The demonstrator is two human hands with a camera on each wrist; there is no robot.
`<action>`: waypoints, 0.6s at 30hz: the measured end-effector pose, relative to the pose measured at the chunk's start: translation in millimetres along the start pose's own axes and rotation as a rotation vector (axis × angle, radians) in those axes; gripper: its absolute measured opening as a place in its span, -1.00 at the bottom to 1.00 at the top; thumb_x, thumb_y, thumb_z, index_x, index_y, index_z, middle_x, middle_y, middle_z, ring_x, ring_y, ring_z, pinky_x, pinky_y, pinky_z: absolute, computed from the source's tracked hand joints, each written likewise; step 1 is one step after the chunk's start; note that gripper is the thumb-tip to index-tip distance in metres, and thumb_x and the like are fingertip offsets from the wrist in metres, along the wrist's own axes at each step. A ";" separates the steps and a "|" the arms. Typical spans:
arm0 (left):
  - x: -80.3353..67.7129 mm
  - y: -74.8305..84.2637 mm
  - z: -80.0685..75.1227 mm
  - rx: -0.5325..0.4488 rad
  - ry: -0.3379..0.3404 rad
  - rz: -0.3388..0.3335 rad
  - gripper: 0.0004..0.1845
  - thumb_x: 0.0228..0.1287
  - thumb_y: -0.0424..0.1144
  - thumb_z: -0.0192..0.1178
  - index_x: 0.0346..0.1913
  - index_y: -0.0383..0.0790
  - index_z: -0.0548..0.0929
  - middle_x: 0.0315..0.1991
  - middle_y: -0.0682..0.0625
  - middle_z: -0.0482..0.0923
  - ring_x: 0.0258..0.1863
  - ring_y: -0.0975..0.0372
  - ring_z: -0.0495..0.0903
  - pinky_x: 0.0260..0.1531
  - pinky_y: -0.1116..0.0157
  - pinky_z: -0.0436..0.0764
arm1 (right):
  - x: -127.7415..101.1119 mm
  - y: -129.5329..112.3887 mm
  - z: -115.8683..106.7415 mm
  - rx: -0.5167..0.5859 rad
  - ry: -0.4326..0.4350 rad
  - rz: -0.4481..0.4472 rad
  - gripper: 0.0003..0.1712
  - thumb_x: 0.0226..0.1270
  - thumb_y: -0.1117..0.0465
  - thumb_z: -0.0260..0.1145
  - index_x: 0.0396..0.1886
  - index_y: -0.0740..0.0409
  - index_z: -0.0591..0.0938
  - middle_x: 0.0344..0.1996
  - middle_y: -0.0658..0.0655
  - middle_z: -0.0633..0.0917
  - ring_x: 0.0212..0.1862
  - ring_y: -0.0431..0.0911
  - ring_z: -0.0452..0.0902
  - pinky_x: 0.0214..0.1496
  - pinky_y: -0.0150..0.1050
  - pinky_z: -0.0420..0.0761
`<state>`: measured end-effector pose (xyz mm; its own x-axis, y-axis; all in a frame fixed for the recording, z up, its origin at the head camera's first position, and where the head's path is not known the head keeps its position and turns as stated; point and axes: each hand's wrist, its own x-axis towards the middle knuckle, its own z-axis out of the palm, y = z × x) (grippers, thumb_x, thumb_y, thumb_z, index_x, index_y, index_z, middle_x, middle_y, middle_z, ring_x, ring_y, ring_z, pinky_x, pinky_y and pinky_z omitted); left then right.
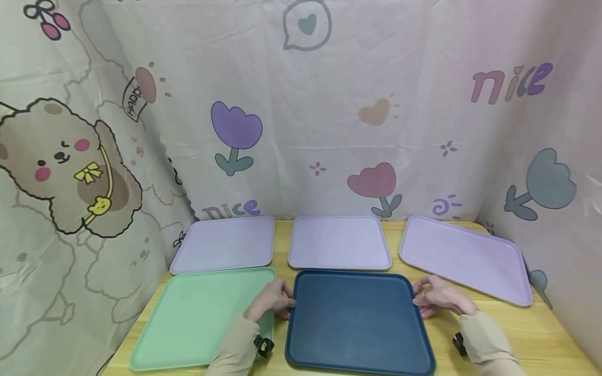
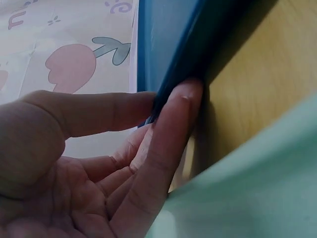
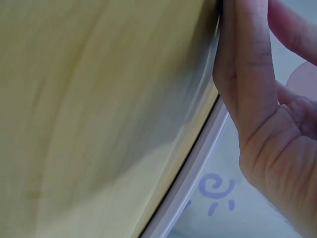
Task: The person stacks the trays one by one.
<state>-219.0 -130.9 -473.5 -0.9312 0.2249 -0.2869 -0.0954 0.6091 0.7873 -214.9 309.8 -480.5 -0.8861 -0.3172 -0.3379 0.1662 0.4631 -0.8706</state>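
Low centre of frame: dark blue rectangular plastic tray point(image 1: 358, 321) pinched at opposite side rims by left hand point(image 1: 271, 301) and right hand point(image 1: 438, 297), balancing it evenly.

Green tray point(image 1: 197, 318) crowds left; bare table point(image 1: 531, 334) right.
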 end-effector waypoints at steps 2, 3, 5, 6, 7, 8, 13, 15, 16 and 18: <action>-0.5 0.4 -2.3 0.021 0.003 -0.009 -0.91 0.19 -0.53 0.27 -0.27 -0.41 0.58 -0.49 -0.12 0.62 -0.67 0.25 0.65 -0.55 0.30 0.75 | 1.9 -1.2 2.1 0.004 -0.001 -0.003 -0.59 0.25 0.44 0.31 -0.01 0.53 0.36 -0.46 0.16 0.67 -0.46 -0.10 0.65 -0.34 -0.20 0.79; -0.7 0.7 -3.4 0.032 0.006 -0.014 -0.91 0.19 -0.53 0.27 -0.27 -0.41 0.58 -0.48 -0.12 0.61 -0.66 0.24 0.66 -0.55 0.30 0.75 | 2.9 -1.9 3.0 0.008 -0.003 -0.005 -0.60 0.25 0.44 0.31 -0.02 0.53 0.37 -0.47 0.15 0.67 -0.46 -0.10 0.64 -0.35 -0.21 0.79; -1.2 0.2 -5.3 0.054 0.013 -0.020 -0.91 0.19 -0.53 0.28 -0.29 -0.41 0.58 -0.46 -0.13 0.60 -0.66 0.22 0.67 -0.55 0.30 0.75 | 4.8 -3.9 5.7 0.007 -0.003 -0.006 -0.61 0.25 0.44 0.31 -0.02 0.53 0.37 -0.47 0.15 0.67 -0.48 -0.11 0.65 -0.36 -0.22 0.79; -1.4 0.1 -6.2 0.065 0.017 -0.026 -0.91 0.19 -0.53 0.29 -0.29 -0.40 0.58 -0.45 -0.13 0.60 -0.66 0.22 0.68 -0.55 0.31 0.75 | 5.7 -4.7 6.9 0.009 -0.006 -0.008 -0.61 0.25 0.45 0.31 -0.03 0.53 0.37 -0.48 0.14 0.67 -0.48 -0.12 0.64 -0.36 -0.23 0.78; -1.4 -0.3 -6.9 0.077 0.022 -0.029 -0.91 0.19 -0.53 0.30 -0.30 -0.40 0.58 -0.45 -0.13 0.60 -0.66 0.22 0.68 -0.55 0.31 0.74 | 6.5 -5.3 8.0 0.013 -0.009 -0.009 -0.62 0.25 0.46 0.30 -0.03 0.53 0.37 -0.49 0.14 0.66 -0.48 -0.12 0.64 -0.37 -0.23 0.78; -1.4 -0.8 -7.5 0.084 0.026 -0.031 -0.90 0.18 -0.53 0.30 -0.31 -0.40 0.57 -0.45 -0.14 0.60 -0.66 0.21 0.68 -0.56 0.31 0.74 | 7.2 -6.2 9.2 0.014 -0.010 -0.010 -0.63 0.25 0.46 0.30 -0.04 0.53 0.37 -0.50 0.14 0.65 -0.49 -0.12 0.63 -0.37 -0.23 0.78; -1.1 -1.2 -9.9 0.110 0.036 -0.045 -0.88 0.17 -0.55 0.31 -0.33 -0.40 0.55 -0.45 -0.15 0.60 -0.68 0.20 0.68 -0.57 0.32 0.74 | 9.5 -8.8 13.8 0.014 -0.002 -0.008 -0.67 0.25 0.48 0.28 -0.07 0.51 0.38 -0.56 0.12 0.59 -0.50 -0.12 0.59 -0.39 -0.23 0.78; -1.4 -0.9 -10.7 0.118 0.037 -0.050 -0.88 0.17 -0.55 0.31 -0.34 -0.39 0.55 -0.45 -0.15 0.59 -0.68 0.21 0.68 -0.57 0.31 0.74 | 10.0 -9.8 15.1 0.009 0.002 -0.009 -0.68 0.25 0.48 0.28 -0.08 0.50 0.38 -0.57 0.11 0.59 -0.51 -0.12 0.58 -0.40 -0.23 0.77; -1.4 -1.1 -10.9 0.124 0.038 -0.050 -0.88 0.17 -0.55 0.31 -0.34 -0.39 0.55 -0.46 -0.15 0.59 -0.68 0.20 0.68 -0.57 0.31 0.74 | 10.1 -10.2 15.5 0.008 0.000 -0.010 -0.68 0.25 0.49 0.28 -0.08 0.50 0.38 -0.56 0.11 0.59 -0.51 -0.12 0.58 -0.40 -0.23 0.77; -1.6 -1.1 -11.4 0.135 0.041 -0.052 -0.88 0.16 -0.55 0.32 -0.36 -0.38 0.56 -0.48 -0.14 0.60 -0.69 0.20 0.68 -0.58 0.31 0.73 | 10.1 -10.9 16.1 0.008 -0.003 -0.012 -0.68 0.26 0.49 0.28 -0.07 0.49 0.37 -0.56 0.11 0.59 -0.51 -0.12 0.58 -0.40 -0.23 0.77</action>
<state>-221.4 -140.6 -467.6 -0.9403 0.1606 -0.3001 -0.0980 0.7166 0.6905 -218.7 288.2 -480.2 -0.8869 -0.3250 -0.3283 0.1591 0.4522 -0.8776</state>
